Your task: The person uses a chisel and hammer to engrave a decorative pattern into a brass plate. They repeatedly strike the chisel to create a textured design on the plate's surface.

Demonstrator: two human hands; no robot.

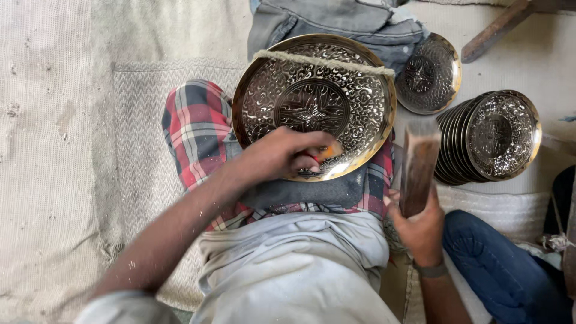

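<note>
A large round engraved metal plate (312, 78) with a brass rim rests on my lap, a cord stretched across its upper edge. My left hand (282, 153) lies on the plate's lower part, closed on a small chisel-like tool (329, 150) with an orange tip pressed to the surface. My right hand (420, 228) grips a worn wooden mallet block (418, 171), held upright just right of the plate and blurred.
A stack of similar engraved plates (489, 138) leans on edge at the right. One smaller plate (429, 75) lies beside folded grey cloth (336, 21). Woven mats (60, 150) cover the floor. A wooden stick (498, 27) lies top right. A blue-jeaned leg (504, 270) sits lower right.
</note>
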